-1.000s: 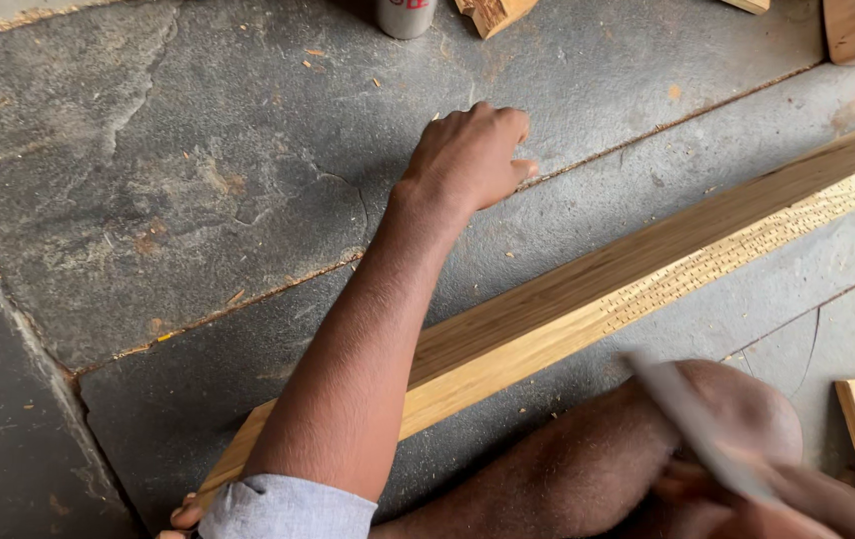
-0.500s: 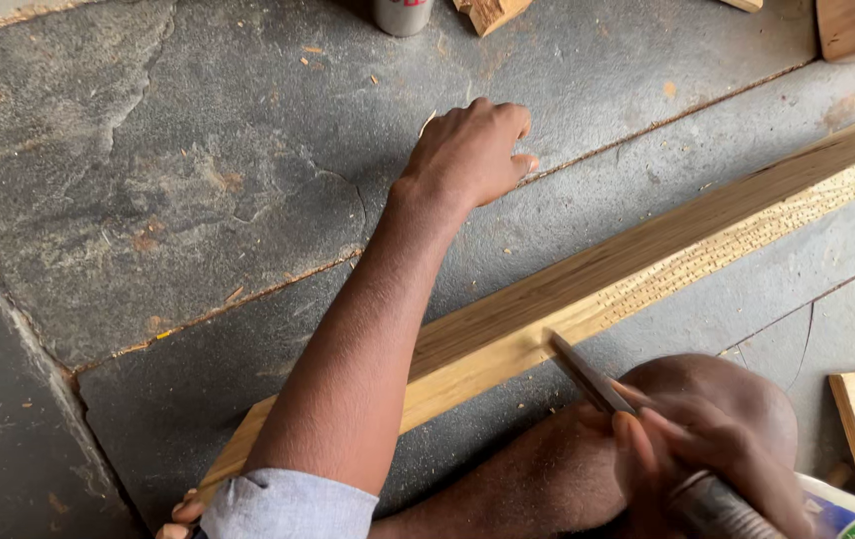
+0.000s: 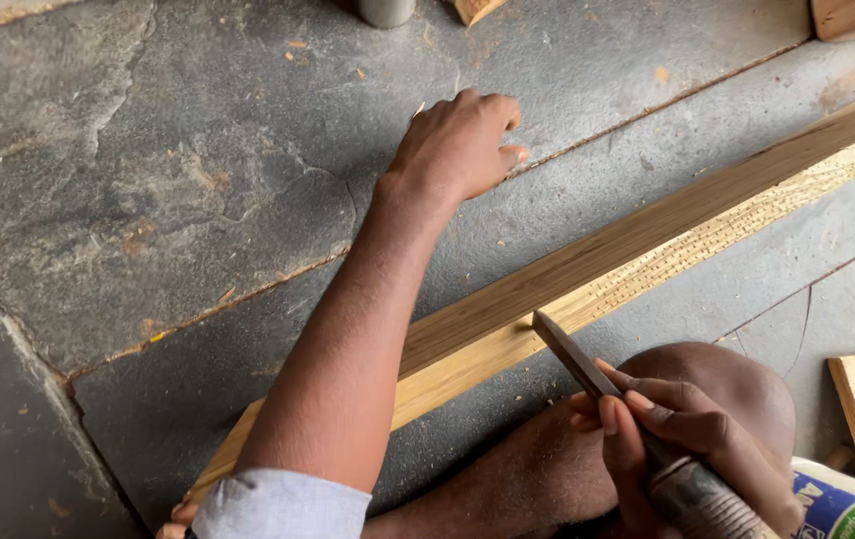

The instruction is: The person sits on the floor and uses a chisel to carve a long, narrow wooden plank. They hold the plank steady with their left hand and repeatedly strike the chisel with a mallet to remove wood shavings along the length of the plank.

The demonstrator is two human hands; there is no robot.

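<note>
Right hand (image 3: 692, 434) grips a flat steel chisel (image 3: 572, 354), tip touching the long pale wooden plank (image 3: 647, 250) lying on rough slate floor (image 3: 148, 180). Left hand (image 3: 457, 145) presses loosely curled on stone, holding nothing.

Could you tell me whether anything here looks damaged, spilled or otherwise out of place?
Only minor things: sawdust and wood chips lie scattered over the stone floor, and the long plank has a rough, pitted lower face. The chisel tip rests at its edge.
</note>
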